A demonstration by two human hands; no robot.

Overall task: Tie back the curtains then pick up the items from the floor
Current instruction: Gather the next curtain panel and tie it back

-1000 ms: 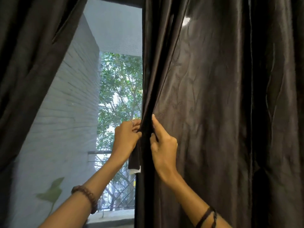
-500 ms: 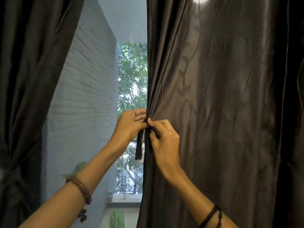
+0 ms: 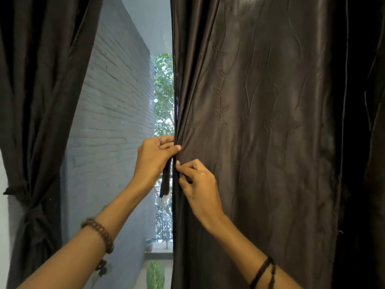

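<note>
Window, brick wall (image 3: 108, 113) at 10 o'clock. Left hand (image 3: 155, 158) grips the tie (image 3: 166, 180); right hand (image 3: 196, 180) pinches the curtain (image 3: 260, 142) edge. Soft, slippery; gather mid-height.

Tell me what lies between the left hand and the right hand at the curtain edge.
In the head view, the right curtain's gathered edge runs between the left hand and right hand, with a dark tie strip hanging below the left hand.

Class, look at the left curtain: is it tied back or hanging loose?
Tied back: the left curtain is cinched by a knotted band.
</note>
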